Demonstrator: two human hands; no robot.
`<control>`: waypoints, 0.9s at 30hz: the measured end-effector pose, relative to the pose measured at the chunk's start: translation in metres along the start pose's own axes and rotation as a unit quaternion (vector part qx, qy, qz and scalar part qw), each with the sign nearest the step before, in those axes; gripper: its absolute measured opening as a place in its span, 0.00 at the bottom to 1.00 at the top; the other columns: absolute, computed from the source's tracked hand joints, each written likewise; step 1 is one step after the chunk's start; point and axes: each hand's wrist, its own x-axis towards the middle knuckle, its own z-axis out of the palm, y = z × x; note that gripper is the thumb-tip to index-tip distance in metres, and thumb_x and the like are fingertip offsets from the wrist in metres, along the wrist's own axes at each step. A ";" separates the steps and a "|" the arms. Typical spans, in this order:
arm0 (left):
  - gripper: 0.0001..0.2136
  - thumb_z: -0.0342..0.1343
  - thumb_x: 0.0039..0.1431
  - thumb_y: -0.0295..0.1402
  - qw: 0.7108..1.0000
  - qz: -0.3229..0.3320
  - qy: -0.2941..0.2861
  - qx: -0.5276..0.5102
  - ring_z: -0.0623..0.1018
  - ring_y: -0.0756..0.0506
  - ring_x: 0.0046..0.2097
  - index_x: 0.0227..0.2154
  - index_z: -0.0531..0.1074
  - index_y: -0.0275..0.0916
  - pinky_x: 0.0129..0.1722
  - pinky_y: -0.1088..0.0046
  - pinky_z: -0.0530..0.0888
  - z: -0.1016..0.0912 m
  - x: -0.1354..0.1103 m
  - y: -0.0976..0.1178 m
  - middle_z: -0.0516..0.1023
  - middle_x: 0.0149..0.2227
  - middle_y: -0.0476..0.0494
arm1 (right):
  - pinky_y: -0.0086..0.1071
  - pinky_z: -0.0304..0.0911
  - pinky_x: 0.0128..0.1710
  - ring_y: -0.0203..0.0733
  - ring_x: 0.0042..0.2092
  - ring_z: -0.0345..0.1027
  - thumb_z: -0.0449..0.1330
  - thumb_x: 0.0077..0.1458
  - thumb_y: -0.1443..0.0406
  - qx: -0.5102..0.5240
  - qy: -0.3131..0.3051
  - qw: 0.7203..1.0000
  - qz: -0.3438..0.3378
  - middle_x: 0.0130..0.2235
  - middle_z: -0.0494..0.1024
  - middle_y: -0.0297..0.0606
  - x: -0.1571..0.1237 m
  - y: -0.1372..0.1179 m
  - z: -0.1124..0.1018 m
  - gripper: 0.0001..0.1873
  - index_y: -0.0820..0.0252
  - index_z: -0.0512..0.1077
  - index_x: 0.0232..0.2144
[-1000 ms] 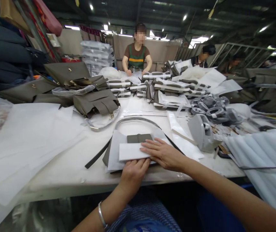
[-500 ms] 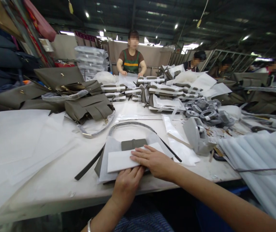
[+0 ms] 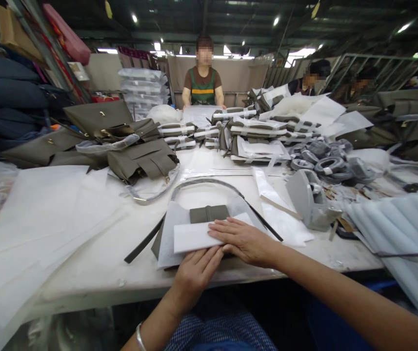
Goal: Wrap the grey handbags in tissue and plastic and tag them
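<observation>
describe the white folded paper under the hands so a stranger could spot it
Start at the near edge of the white table, where both hands meet. The folded white paper strip lies flat under the right hand, across an olive leather piece. Unlike the big loose sheets on the left, it is small and narrow.

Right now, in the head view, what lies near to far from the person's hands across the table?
Left hand → folded white paper under right hand → olive leather piece → curved strap → wrapped bag stacks → person opposite.

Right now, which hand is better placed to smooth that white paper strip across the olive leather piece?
Probably the right hand: it lies flat on the white paper strip; the left hand only holds its near edge.
</observation>
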 end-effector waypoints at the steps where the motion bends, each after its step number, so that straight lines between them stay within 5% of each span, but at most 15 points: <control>1: 0.16 0.43 0.69 0.24 1.000 0.011 -0.009 -0.012 0.76 0.44 0.53 0.56 0.68 0.32 0.51 0.65 0.76 -0.005 -0.002 -0.001 0.78 0.52 0.37 | 0.44 0.43 0.68 0.40 0.69 0.46 0.45 0.70 0.57 -0.003 0.001 1.000 0.001 0.68 0.56 0.36 0.000 0.000 0.001 0.26 0.52 0.54 0.67; 8: 0.21 0.53 0.64 0.23 0.996 -0.079 0.016 -0.040 0.74 0.45 0.57 0.59 0.65 0.38 0.56 0.68 0.73 -0.040 0.014 0.000 0.75 0.55 0.39 | 0.49 0.45 0.67 0.44 0.68 0.48 0.46 0.70 0.61 -0.019 0.025 0.999 -0.007 0.67 0.58 0.40 -0.001 -0.005 0.004 0.24 0.54 0.56 0.65; 12: 0.31 0.59 0.62 0.38 0.985 -0.148 -0.086 -0.023 0.69 0.38 0.61 0.65 0.56 0.39 0.57 0.61 0.73 -0.030 0.043 -0.005 0.62 0.65 0.33 | 0.51 0.46 0.67 0.44 0.68 0.49 0.47 0.69 0.62 -0.022 0.043 0.999 -0.023 0.65 0.63 0.43 0.001 -0.005 0.005 0.23 0.58 0.58 0.64; 15: 0.37 0.59 0.60 0.42 0.979 -0.128 -0.160 0.015 0.69 0.35 0.61 0.67 0.49 0.40 0.55 0.57 0.74 -0.013 0.043 -0.008 0.58 0.66 0.29 | 0.50 0.50 0.66 0.46 0.66 0.53 0.48 0.68 0.64 -0.024 0.059 0.997 -0.037 0.63 0.65 0.47 0.003 -0.005 0.006 0.23 0.64 0.61 0.62; 20: 0.29 0.47 0.67 0.35 0.986 -0.047 -0.140 0.083 0.66 0.35 0.63 0.68 0.47 0.41 0.60 0.54 0.69 0.007 0.020 -0.014 0.57 0.67 0.32 | 0.39 0.60 0.61 0.45 0.59 0.65 0.49 0.67 0.63 -0.042 0.177 0.982 -0.040 0.51 0.76 0.51 -0.006 -0.003 0.019 0.17 0.68 0.72 0.49; 27: 0.27 0.40 0.66 0.32 0.990 -0.013 -0.116 0.082 0.67 0.32 0.63 0.68 0.49 0.44 0.59 0.49 0.69 0.010 0.014 -0.023 0.52 0.69 0.33 | 0.36 0.59 0.62 0.38 0.58 0.67 0.49 0.66 0.67 -0.042 0.240 0.970 -0.018 0.52 0.77 0.39 -0.078 -0.016 0.018 0.14 0.57 0.72 0.49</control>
